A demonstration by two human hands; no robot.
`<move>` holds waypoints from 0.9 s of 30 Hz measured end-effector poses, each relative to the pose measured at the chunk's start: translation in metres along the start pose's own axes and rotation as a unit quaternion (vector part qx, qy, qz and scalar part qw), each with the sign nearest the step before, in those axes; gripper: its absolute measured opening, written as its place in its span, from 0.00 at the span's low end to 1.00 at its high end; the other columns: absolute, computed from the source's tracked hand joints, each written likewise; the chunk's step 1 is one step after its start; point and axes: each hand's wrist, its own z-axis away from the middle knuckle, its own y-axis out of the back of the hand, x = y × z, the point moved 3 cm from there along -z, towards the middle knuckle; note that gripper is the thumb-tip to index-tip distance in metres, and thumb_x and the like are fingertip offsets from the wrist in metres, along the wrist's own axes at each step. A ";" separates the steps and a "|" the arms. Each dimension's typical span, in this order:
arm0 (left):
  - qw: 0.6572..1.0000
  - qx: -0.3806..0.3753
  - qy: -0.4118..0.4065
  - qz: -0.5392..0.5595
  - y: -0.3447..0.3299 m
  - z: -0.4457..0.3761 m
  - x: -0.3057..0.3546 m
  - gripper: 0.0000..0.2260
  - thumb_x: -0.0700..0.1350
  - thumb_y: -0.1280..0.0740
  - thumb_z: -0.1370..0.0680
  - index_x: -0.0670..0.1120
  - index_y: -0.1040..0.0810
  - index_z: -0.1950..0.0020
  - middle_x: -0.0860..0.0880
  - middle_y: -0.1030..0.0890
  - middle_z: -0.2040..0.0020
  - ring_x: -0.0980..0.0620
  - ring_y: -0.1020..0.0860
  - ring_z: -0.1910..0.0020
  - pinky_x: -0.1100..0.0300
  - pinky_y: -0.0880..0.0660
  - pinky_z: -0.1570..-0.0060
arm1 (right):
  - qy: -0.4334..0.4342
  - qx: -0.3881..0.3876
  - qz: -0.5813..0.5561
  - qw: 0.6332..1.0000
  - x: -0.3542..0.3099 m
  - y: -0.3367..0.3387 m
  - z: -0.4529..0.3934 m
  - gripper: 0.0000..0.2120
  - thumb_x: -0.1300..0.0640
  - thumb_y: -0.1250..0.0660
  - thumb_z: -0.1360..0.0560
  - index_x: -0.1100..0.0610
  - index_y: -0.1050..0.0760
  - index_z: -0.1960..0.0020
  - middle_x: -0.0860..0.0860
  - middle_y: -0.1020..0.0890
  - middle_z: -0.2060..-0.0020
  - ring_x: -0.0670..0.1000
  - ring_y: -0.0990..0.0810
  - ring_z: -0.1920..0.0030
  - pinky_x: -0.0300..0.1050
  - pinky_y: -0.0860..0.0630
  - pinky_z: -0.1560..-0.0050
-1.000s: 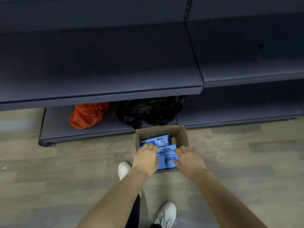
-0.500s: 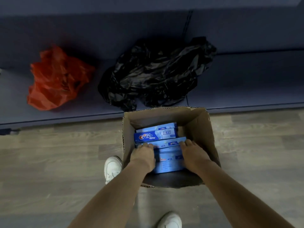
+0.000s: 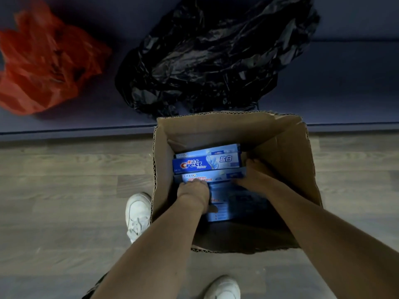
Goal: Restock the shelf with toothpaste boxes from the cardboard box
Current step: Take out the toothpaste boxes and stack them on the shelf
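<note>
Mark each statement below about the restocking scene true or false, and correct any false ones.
1. Both hands are inside the cardboard box. True: the left hand and right hand reach in.
2. The toothpaste boxes are green. False: they are blue.
3. A red bag lies on the shelf. True.
4. The black bag sits inside the cardboard box. False: it lies on the shelf behind it.
5. The person wears black shoes. False: the shoe is white.

The toothpaste box [image 3: 207, 164] reads "Crest" and "盐白".
</note>
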 end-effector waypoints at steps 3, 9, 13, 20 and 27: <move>1.000 -0.009 -0.001 0.011 -0.002 -0.008 0.001 0.34 0.54 0.29 0.27 0.41 0.38 0.28 0.42 0.33 0.31 0.43 0.31 0.32 0.51 0.30 0.35 | -0.002 0.003 0.009 1.000 0.000 -0.004 -0.010 0.32 0.47 0.27 0.30 0.54 0.32 0.30 0.56 0.29 0.32 0.57 0.30 0.32 0.46 0.32 0.35; 0.997 0.027 -0.027 -0.060 0.000 -0.010 0.005 0.27 0.55 0.30 0.26 0.47 0.31 0.30 0.44 0.29 0.33 0.45 0.29 0.33 0.52 0.31 0.37 | -0.020 -0.001 0.083 0.996 -0.002 -0.015 -0.010 0.39 0.40 0.27 0.32 0.52 0.37 0.26 0.55 0.38 0.27 0.59 0.35 0.29 0.50 0.34 0.30; 0.988 0.046 -0.039 -0.142 0.007 -0.002 0.006 0.29 0.61 0.35 0.25 0.48 0.33 0.29 0.44 0.31 0.31 0.44 0.32 0.32 0.51 0.37 0.34 | -0.006 0.012 0.083 0.996 -0.006 -0.013 -0.001 0.34 0.40 0.28 0.32 0.51 0.30 0.30 0.57 0.31 0.31 0.59 0.30 0.33 0.49 0.31 0.33; 0.999 0.010 -0.008 -0.037 0.018 0.031 0.004 0.29 0.47 0.32 0.24 0.41 0.40 0.28 0.41 0.33 0.30 0.43 0.31 0.32 0.51 0.32 0.34 | 0.025 0.028 0.024 0.999 -0.016 0.008 0.036 0.29 0.49 0.25 0.32 0.59 0.29 0.36 0.57 0.23 0.41 0.57 0.23 0.42 0.46 0.26 0.43; 0.986 0.080 0.004 -0.146 0.062 0.099 0.011 0.23 0.41 0.32 0.25 0.42 0.38 0.33 0.44 0.25 0.36 0.44 0.27 0.36 0.54 0.36 0.37 | 0.049 0.043 0.066 0.996 -0.027 0.056 0.105 0.31 0.43 0.28 0.30 0.56 0.33 0.33 0.55 0.23 0.41 0.57 0.23 0.42 0.47 0.27 0.45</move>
